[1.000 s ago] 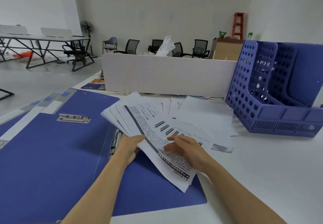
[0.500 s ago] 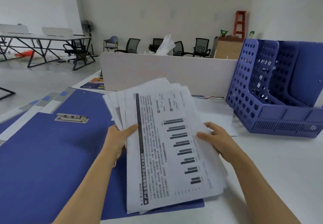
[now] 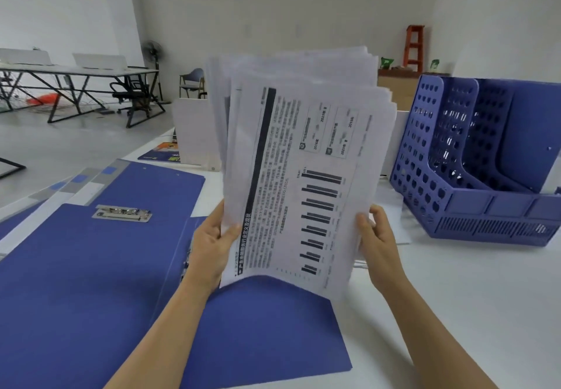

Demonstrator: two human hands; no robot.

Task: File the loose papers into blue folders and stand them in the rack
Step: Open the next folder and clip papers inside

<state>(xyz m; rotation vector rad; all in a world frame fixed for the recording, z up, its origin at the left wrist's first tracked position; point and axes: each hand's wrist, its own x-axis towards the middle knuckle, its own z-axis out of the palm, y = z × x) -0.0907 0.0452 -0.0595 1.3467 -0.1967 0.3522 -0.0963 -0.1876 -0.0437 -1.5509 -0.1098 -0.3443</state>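
1. You hold the stack of papers [image 3: 303, 176] upright above the open blue folder [image 3: 91, 282]. Its lower edge bows just over the folder's right leaf, and its thin white sheets fan unevenly at the top.
2. Your left hand [image 3: 209, 252] grips the stack's left edge with the thumb on the printed front. Your right hand [image 3: 376, 246] curls round the right edge.
3. The folder lies flat and matte, with a shiny metal clip [image 3: 121, 214] on its left leaf.
4. Right of the folder stands the blue plastic rack [image 3: 473, 176], its walls perforated, on the smooth white table [image 3: 485, 297].
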